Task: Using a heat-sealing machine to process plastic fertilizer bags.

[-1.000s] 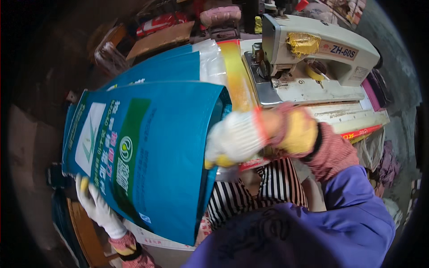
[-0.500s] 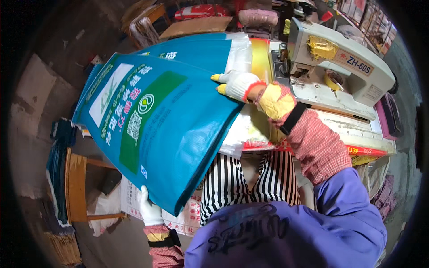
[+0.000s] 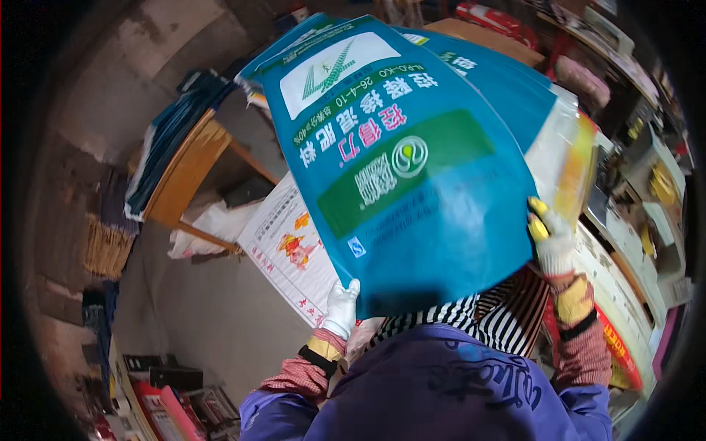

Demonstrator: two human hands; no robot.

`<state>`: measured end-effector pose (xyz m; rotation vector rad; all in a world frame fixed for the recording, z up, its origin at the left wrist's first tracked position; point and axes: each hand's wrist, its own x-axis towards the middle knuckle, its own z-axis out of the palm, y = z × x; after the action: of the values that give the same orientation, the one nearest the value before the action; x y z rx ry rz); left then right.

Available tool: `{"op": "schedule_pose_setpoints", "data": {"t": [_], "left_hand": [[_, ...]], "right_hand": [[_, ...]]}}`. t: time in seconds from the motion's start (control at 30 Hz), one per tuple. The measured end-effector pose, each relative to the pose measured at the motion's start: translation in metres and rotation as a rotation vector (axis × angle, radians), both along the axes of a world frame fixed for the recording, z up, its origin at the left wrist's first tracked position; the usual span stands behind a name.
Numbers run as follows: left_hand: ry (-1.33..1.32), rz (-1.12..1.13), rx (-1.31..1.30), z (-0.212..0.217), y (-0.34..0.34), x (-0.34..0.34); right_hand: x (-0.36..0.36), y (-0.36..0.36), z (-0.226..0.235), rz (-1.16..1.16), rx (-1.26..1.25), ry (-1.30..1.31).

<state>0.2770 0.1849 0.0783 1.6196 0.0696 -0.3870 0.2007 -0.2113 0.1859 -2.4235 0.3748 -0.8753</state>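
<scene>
I hold a large blue woven sack [image 3: 412, 169] with a green band and a white panel spread out in front of me. My left hand [image 3: 342, 309], in a white glove, grips its lower left corner. My right hand [image 3: 551, 239], in a white and yellow glove, grips its lower right edge. More blue sacks [image 3: 515, 81] lie behind it. A clear plastic liner with a yellow edge [image 3: 570, 165] sticks out at the right side. Under the sack lies a white printed sack [image 3: 287, 246].
A sewing machine [image 3: 647, 198] stands on a table at the right. At the left a wooden bench [image 3: 184, 173] carries a stack of folded dark blue sacks [image 3: 165, 140]. Boxes and packages [image 3: 176, 400] lie on the concrete floor [image 3: 213, 316] at lower left.
The view has swung to the left and the blue sack has risen and turned upright before me. My right hand moved from its top edge to its lower right edge.
</scene>
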Motion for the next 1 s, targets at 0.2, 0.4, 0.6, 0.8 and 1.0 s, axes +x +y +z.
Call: {"op": "schedule_pose_setpoints", "data": {"t": [0.2,0.4,0.6,0.8,1.0], "left_hand": [[0.088,-0.077,0.947,-0.064,0.080,-0.055],[0.235,0.111,0.927,-0.108,0.113,-0.095],[0.249,0.383,0.651,-0.137,0.113,-0.087],[0.068,-0.002,1.002,-0.227,0.115,-0.052],[-0.024,-0.451,1.432,-0.262,0.092,-0.026]], "right_hand": [[-0.019,0.085,-0.014,0.589,0.398,0.088],[0.076,0.124,-0.080,0.556,0.454,0.384],[0.146,0.121,-0.148,0.397,0.643,0.608],[0.147,0.107,-0.181,0.241,-0.241,0.691],[0.107,0.107,-0.139,0.376,-0.224,0.344]]}}
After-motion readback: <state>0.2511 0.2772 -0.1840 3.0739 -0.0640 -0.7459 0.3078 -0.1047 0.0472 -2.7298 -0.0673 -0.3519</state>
